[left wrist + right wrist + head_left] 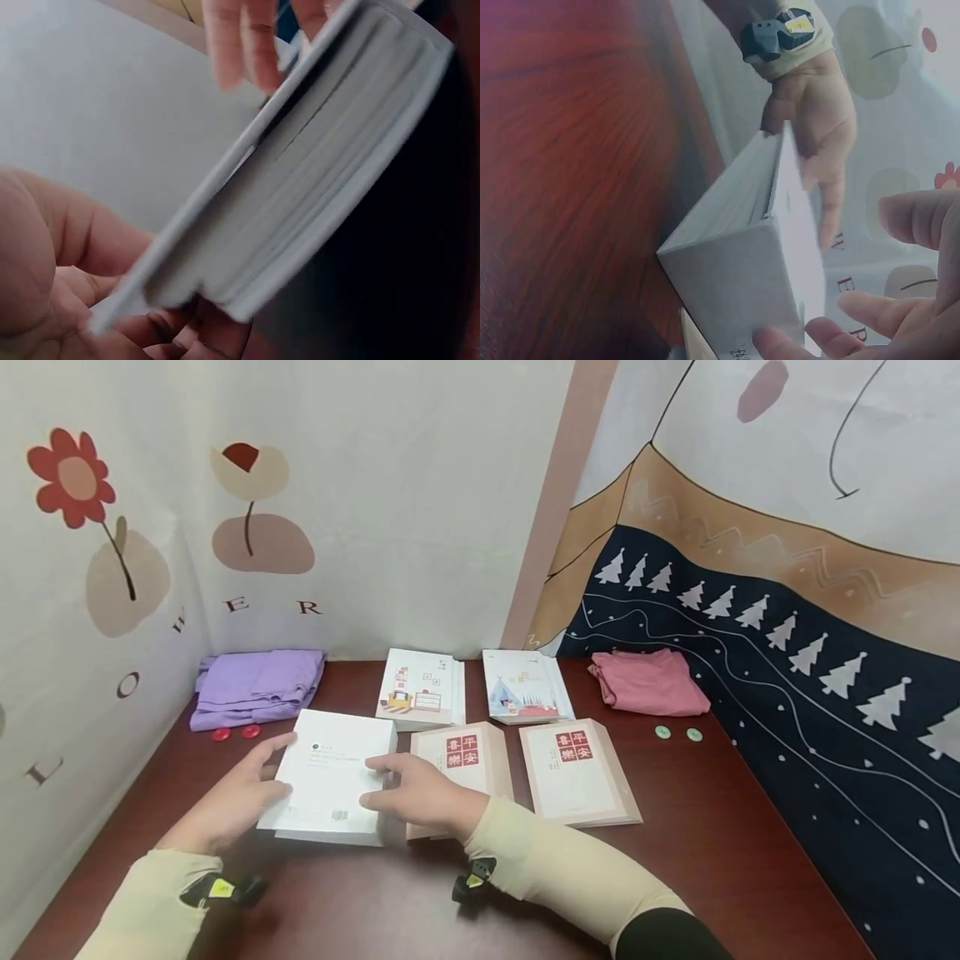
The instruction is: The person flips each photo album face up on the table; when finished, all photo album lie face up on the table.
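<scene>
A thick white book (pixel 330 781) with small print and a barcode on its cover is between my hands, tilted in both wrist views. My left hand (pixel 236 793) grips its left edge. In the left wrist view the thumb (pixel 97 232) lies on the cover and curled fingers (pixel 217 330) are under the page edges (pixel 300 165). At the spine side, my right hand (pixel 423 789) is spread with thumb and fingers apart. In the right wrist view one fingertip (pixel 776 341) touches the spine (pixel 727 281), while the thumb (pixel 915 217) stands off the cover.
Two beige-edged books (pixel 480 781) (pixel 581 785) with red characters lie right of the white book. Behind them are two illustrated books (pixel 416 689) (pixel 521 689). Folded purple cloth (pixel 258 685) with red buttons (pixel 221 734) is left; folded pink cloth (pixel 648 681) with green buttons (pixel 663 732) is right.
</scene>
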A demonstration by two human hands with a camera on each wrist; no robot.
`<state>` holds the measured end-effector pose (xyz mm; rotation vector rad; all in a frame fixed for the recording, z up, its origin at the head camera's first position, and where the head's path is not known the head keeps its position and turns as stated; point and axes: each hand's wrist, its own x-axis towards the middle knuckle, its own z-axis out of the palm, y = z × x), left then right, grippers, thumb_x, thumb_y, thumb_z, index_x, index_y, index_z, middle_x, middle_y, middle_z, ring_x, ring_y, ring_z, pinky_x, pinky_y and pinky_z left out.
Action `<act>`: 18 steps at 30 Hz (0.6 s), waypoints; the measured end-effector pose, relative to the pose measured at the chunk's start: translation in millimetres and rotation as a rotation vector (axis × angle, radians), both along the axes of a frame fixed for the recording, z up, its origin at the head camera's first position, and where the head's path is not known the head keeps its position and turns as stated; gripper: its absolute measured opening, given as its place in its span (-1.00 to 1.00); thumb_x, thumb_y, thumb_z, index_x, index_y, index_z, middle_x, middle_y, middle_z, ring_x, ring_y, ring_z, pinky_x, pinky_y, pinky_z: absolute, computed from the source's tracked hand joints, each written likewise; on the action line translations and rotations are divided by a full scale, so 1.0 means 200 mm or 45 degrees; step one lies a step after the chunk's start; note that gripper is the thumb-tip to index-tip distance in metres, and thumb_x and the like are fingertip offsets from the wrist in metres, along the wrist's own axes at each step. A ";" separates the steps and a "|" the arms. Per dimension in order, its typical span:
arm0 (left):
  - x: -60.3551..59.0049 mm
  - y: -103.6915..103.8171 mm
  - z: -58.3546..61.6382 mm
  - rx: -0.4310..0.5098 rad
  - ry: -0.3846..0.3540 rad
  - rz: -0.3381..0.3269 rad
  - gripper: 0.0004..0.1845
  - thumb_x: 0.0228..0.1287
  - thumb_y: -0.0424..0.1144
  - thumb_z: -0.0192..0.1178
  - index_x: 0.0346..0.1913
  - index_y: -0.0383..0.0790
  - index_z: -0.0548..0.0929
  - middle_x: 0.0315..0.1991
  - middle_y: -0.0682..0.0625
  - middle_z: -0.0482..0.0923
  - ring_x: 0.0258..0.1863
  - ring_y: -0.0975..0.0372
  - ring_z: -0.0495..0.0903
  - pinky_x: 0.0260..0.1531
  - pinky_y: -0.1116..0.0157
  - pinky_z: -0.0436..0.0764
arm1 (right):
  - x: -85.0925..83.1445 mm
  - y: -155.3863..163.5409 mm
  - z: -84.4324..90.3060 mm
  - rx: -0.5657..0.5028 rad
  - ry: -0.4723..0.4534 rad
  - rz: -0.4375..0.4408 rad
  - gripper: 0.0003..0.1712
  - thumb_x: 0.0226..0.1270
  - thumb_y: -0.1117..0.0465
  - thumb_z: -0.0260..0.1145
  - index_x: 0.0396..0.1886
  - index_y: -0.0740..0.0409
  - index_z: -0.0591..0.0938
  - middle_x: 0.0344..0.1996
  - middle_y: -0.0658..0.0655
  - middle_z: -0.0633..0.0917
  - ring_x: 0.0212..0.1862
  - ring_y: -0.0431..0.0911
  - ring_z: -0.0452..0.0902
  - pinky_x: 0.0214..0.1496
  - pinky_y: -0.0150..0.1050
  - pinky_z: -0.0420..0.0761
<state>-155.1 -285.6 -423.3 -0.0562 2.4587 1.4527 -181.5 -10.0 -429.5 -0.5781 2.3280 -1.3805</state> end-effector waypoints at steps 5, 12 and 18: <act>0.03 0.03 0.07 0.142 0.092 0.030 -0.13 0.54 -0.48 -0.06 0.72 -0.21 -0.27 0.33 -0.62 0.24 -0.14 0.08 0.71 -0.30 0.14 0.78 | 0.01 0.00 0.02 -0.086 -0.078 0.060 -0.28 0.34 0.11 0.51 0.48 0.07 0.55 0.31 0.02 0.64 0.13 -0.25 0.56 0.31 -0.34 0.51; 0.04 0.06 0.08 0.522 0.273 -0.113 -0.27 0.65 -0.40 -0.10 0.70 -0.02 -0.12 0.22 -0.16 0.51 -0.03 0.25 0.73 -0.07 0.30 0.76 | 0.02 0.00 0.02 -0.299 -0.266 0.070 -0.24 0.44 0.13 0.45 0.58 -0.03 0.44 0.48 0.20 0.49 0.27 -0.14 0.54 0.25 -0.17 0.66; 0.05 0.14 0.08 0.446 0.202 -0.297 -0.29 0.67 -0.29 -0.08 0.71 -0.10 -0.09 0.33 -0.34 0.49 0.23 0.10 0.67 0.10 0.30 0.67 | 0.04 -0.03 0.00 -0.576 -0.546 0.019 -0.23 0.63 0.00 0.25 0.70 -0.18 0.18 0.39 0.34 0.54 0.25 0.27 0.64 0.09 0.28 0.72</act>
